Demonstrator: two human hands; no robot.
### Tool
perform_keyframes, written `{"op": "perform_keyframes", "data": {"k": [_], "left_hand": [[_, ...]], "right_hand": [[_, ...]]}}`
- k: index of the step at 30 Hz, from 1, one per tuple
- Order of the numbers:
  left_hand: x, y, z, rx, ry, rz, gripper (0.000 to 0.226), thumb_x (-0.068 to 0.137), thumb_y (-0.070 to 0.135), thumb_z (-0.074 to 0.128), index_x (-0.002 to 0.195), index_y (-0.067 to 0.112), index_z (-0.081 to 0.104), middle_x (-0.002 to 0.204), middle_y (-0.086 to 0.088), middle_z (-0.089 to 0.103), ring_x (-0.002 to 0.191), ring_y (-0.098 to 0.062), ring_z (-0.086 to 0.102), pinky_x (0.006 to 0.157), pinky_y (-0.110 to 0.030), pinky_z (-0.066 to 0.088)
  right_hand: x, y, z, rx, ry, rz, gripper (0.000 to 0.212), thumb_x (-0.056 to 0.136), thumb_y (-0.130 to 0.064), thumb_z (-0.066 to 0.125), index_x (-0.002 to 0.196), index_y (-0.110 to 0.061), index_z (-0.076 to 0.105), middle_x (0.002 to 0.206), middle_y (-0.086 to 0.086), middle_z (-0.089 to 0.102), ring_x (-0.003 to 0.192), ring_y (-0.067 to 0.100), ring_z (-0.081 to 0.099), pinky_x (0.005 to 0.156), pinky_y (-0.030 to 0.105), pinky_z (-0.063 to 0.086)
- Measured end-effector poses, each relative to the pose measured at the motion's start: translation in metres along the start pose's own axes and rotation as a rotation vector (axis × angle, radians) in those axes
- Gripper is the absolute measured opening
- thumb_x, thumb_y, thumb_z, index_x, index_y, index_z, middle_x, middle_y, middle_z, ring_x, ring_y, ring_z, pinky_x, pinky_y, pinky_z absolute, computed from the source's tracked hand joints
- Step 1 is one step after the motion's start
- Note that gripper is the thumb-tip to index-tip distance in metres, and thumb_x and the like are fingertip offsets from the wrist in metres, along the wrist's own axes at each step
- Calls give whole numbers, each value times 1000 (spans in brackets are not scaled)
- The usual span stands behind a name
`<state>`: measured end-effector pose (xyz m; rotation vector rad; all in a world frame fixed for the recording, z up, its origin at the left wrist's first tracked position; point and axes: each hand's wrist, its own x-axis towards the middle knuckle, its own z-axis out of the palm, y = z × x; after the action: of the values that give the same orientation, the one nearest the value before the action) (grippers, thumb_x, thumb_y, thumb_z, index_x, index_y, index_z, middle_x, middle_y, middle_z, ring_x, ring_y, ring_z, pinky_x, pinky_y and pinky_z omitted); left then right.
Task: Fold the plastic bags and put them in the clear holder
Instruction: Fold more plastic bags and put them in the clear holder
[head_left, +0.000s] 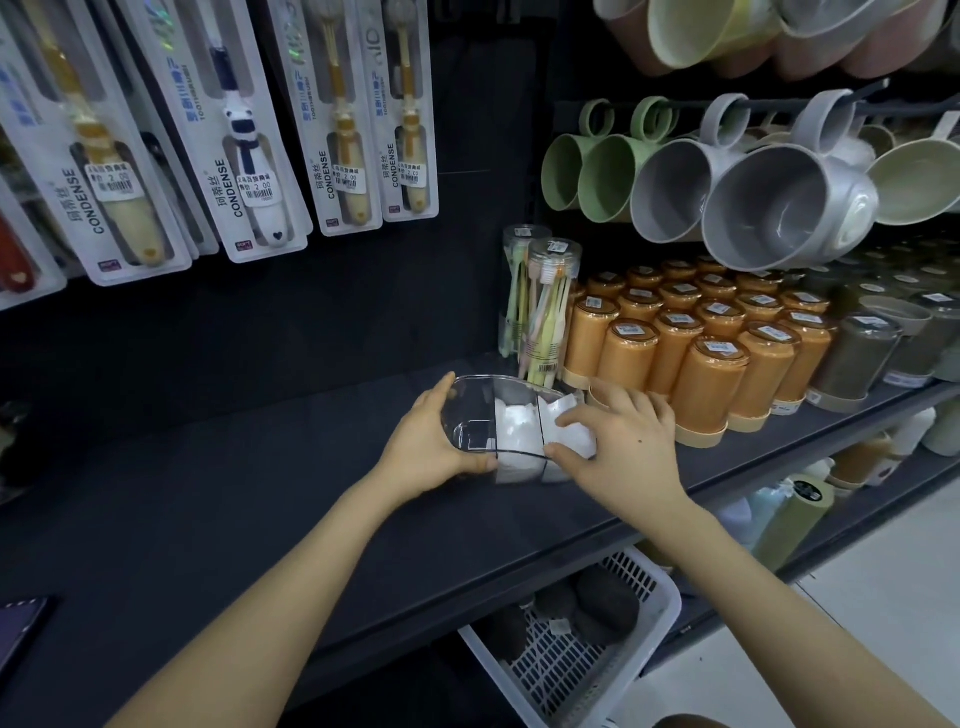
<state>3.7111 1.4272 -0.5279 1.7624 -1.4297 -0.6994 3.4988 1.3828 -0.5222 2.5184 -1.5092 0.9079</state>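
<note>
A clear holder (478, 410) with dividers stands on the dark shelf (260, 493). Its left compartment shows no bag; folded white plastic bags (517, 431) fill the middle and right compartments. My left hand (428, 436) grips the holder's left end, thumb on the near wall and fingers on the far side. My right hand (623, 441) lies over the holder's right end, its fingers and thumb pinching a folded white bag (569, 421) that sticks up from the right compartment.
Orange cups (701, 353) and a clear tube of toothbrushes (545, 306) stand right behind the holder. Mugs (779, 208) hang above at the right; packed toothbrushes (249, 156) hang at the left. A white basket (644, 654) sits below the shelf edge.
</note>
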Motion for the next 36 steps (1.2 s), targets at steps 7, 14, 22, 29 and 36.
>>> {"op": "perform_keyframes", "data": {"k": [7, 14, 22, 29, 36], "left_hand": [[8, -3, -3, -97, 59, -34, 95, 71, 19, 85, 148, 15, 29, 147, -2, 39, 127, -14, 45, 105, -27, 38], [-89, -36, -33, 309, 175, 59, 66, 90, 45, 61, 146, 18, 38, 147, -4, 41, 135, -22, 36, 113, -35, 29], [-247, -118, -85, 724, 221, -5, 78, 93, 66, 17, 138, 14, 52, 145, -11, 46, 139, -33, 34, 113, -47, 29], [-300, -148, -92, 904, 223, 40, 63, 100, 52, 21, 141, 13, 48, 144, -13, 48, 135, -39, 40, 113, -48, 26], [-302, -158, -91, 851, 300, 108, 53, 96, 41, 35, 141, 16, 48, 145, -10, 47, 136, -34, 40, 112, -40, 20]], "right_hand": [[-42, -1, -6, 180, -48, 3, 13, 78, -31, 71, 87, -21, 74, 111, 5, 65, 98, 33, 59, 80, 42, 39], [-99, -44, -18, 374, 19, -86, 15, 83, -28, 61, 87, -18, 71, 91, -4, 65, 83, 20, 60, 74, 35, 50], [-190, -100, 8, 506, -401, -28, 13, 90, -28, 61, 86, -21, 71, 82, -9, 62, 72, 6, 57, 66, 25, 51], [-258, -131, 66, 404, -988, 117, 27, 86, -40, 68, 101, -18, 70, 104, -2, 70, 99, 16, 64, 74, 24, 45], [-309, -170, 133, 331, -1114, 224, 48, 82, -44, 70, 123, -20, 63, 119, 3, 68, 111, 23, 62, 85, 28, 48]]}}
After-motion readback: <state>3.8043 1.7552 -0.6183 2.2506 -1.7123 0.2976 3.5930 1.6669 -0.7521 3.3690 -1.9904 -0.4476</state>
